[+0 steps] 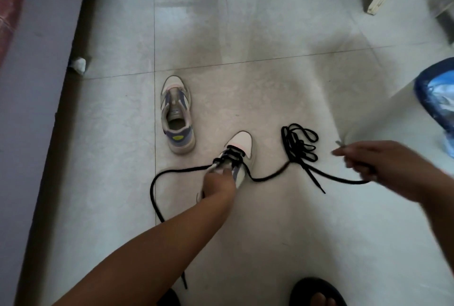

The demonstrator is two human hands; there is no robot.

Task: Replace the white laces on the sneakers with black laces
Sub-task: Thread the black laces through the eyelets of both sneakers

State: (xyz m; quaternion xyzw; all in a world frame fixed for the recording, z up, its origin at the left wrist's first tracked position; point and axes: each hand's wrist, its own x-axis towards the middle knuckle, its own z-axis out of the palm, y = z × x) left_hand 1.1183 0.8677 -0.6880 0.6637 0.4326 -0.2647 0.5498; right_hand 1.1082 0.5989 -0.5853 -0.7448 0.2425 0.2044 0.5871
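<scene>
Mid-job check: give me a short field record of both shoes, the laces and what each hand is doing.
near sneaker: black lace through the lower eyelets, upper eyelets hidden by the hand
far sneaker: on the floor, no lace visible
spare black lace: loose bundle on the tiles, right of the near sneaker
left hand: holds the near sneaker at its opening
right hand: pinches the threaded black lace, pulled out to the right; blurred

open floor ahead, clutter to the sides
bare floor (pixel 270 35) beyond the unlaced sneaker (pixel 177 115); spare black lace bundle (pixel 299 144) lies right; blue bin (pixel 437 99) stands farther right.
</scene>
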